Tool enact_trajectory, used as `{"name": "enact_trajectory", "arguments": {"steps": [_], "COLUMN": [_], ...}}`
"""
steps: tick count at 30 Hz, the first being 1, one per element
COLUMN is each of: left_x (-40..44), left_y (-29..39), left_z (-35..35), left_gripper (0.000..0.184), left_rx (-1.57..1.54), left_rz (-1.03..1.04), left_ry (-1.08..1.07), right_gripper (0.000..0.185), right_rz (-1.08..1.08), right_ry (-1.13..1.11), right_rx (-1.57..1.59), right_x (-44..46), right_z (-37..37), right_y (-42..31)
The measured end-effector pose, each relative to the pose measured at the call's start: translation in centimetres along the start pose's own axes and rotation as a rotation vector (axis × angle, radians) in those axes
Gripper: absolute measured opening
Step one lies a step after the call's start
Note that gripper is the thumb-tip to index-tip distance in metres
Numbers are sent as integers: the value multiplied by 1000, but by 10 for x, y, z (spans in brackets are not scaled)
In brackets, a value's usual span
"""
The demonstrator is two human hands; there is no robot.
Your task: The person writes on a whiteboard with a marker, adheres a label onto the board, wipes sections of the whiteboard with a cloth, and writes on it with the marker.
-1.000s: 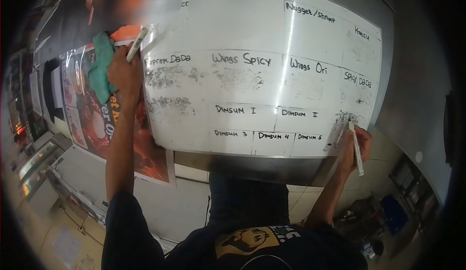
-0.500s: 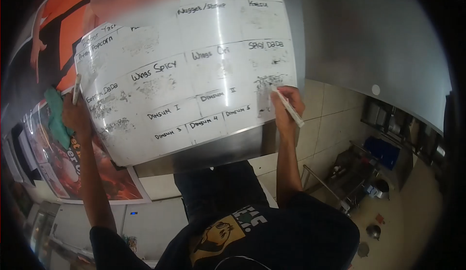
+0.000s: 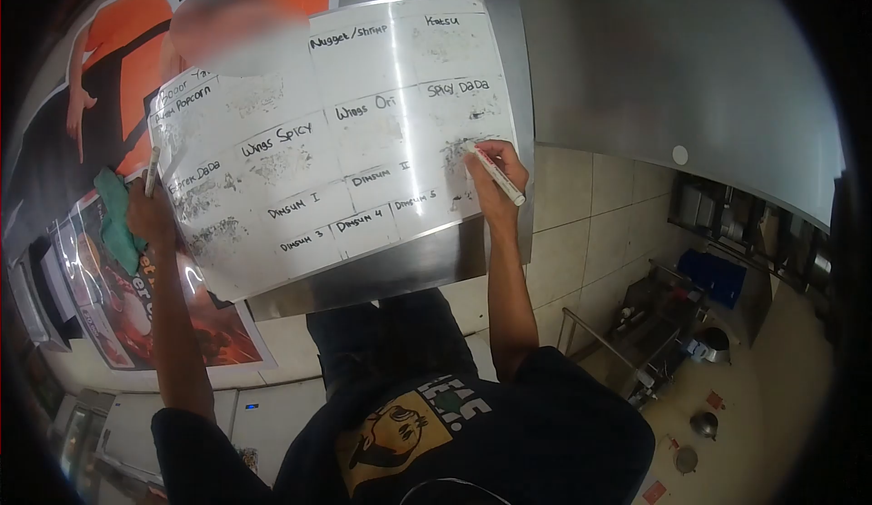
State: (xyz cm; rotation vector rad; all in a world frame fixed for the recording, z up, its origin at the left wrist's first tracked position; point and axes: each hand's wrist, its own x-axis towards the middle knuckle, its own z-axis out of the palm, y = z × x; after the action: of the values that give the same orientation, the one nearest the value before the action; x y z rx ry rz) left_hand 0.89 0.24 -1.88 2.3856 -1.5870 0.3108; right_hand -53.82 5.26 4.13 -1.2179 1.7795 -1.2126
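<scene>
Head-worn view, facing down and forward over the whiteboard (image 3: 363, 205).

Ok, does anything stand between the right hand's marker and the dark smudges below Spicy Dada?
Nothing visible: the marker in the right hand has one end at the dark smudges; the left hand and green cloth are by the opposite edge of the whiteboard.
</scene>
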Motion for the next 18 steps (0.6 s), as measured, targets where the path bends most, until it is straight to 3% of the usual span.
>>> {"name": "enact_trajectory", "arguments": {"steps": [18], "left_x": [2], "left_y": [12], "left_z": [-10], "left_gripper": [28], "left_rx": [12], "left_rz": [-89], "left_ry": [-61], "right_gripper": [16], "right_rz": [-60], "right_ry": [-81], "right_rx": [-86], "right_x": [0], "right_z": [0], "right_y": [-7]}}
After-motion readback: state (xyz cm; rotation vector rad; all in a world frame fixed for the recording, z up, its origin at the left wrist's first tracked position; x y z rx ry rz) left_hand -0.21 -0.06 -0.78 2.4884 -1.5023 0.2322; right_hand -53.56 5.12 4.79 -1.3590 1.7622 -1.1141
